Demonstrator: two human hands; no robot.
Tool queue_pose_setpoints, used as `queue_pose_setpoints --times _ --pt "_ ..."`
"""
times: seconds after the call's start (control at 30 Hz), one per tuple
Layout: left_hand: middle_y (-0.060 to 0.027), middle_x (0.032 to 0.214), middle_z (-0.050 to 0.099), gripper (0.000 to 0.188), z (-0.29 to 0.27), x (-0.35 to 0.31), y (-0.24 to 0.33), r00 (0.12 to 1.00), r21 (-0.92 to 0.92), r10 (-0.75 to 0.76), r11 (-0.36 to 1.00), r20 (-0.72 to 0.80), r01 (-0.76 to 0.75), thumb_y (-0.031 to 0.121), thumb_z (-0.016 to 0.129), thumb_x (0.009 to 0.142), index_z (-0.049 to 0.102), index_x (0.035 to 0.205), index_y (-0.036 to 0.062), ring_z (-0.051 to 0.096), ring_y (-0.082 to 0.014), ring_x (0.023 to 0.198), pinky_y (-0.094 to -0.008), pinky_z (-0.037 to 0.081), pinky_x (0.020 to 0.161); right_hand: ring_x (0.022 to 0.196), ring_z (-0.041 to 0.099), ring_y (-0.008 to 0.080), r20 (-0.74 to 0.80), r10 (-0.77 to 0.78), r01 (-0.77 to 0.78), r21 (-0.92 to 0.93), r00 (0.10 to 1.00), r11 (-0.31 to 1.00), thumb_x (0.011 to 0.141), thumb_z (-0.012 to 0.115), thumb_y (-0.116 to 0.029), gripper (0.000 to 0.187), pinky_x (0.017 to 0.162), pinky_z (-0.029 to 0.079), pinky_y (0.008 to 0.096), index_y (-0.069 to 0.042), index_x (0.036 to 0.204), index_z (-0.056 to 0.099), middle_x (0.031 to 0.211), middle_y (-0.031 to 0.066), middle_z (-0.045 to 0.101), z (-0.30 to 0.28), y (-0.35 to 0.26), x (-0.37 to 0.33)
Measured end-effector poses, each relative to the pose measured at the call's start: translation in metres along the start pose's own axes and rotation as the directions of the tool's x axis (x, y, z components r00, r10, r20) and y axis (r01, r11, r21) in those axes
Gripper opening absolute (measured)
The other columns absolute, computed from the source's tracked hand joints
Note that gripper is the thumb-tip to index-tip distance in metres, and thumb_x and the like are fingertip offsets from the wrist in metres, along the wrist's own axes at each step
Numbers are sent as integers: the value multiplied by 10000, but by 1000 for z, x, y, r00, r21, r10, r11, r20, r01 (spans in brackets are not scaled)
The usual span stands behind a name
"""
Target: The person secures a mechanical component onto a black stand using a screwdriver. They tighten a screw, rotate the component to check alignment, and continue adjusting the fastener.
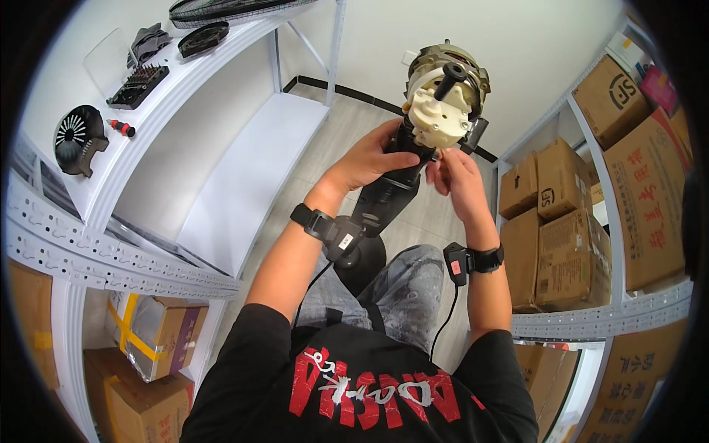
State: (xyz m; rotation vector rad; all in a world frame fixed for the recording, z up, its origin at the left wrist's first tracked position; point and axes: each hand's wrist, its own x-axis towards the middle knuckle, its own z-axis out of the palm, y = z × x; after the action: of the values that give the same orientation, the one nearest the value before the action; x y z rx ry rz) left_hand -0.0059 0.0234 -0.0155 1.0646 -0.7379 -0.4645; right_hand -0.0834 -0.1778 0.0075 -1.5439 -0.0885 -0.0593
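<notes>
A partly dismantled electric fan stands upright before me. Its bare motor (461, 63) tops it, with a cream gearbox (437, 122) and a black knob (450, 80) facing me. My left hand (377, 156) is wrapped round the black neck (405, 159) just below the gearbox, thumb across the front. Close under the gearbox's right side, my right hand (456, 176) has its fingers pinched together; whatever is between them is too small to make out. The black column (384, 199) runs down to a round base (362, 258) between my legs.
On the left white shelf (188, 77) lie a bit set (138, 86), a red-black screwdriver (122, 128), a black motor cover (80, 140), a dark oval part (203, 39) and a fan grille (221, 10). Cardboard boxes (565, 255) fill the right rack. Cables hang from both wrist devices.
</notes>
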Motion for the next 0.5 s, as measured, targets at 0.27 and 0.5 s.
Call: queue_pose_setpoints --times 0.27,0.5 --pt "-53 1185 619 663 1 0 -1 1000 32 8 999 -20 -7 236 815 826 492 1352 -6 582 -121 1068 -286 481 931 570 439 77 -62 -389 282 -586 919 760 955 675 -231 211 522 352 242 -38 888 621 678 -30 542 5 1 -6" --pt "-60 1189 619 691 1 -2 -1 999 52 12 999 -41 -10 250 823 817 486 1364 -7 578 -132 1081 -290 477 945 520 380 34 95 189 -198 92 977 976 1015 553 -321 289 470 275 213 -77 863 583 678 -11 565 -1 -9 4"
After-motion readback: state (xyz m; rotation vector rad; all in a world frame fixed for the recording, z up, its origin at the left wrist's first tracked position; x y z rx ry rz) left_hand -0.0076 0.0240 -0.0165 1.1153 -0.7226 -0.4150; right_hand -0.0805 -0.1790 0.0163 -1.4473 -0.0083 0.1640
